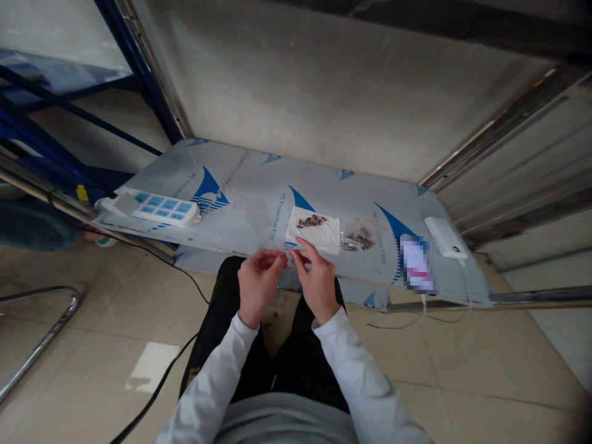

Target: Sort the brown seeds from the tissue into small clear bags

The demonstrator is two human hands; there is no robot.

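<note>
Seemingly partway: brown pellets (311,221) on white paper (321,238), more in a clear bag (367,226); whether my left hand (259,282) or right hand (319,279) grips anything is unclear.

On my remote feed, I have my left arm (213,376) and right arm (363,373) angled inward. My left hand (261,282) curls its fingers toward the thumb; my right hand (319,277) faces it, index finger extended, fingertips close together.

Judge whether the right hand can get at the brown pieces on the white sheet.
Probably yes: the right hand is close to the white sheet, and nothing visible covers the brown pieces.
</note>
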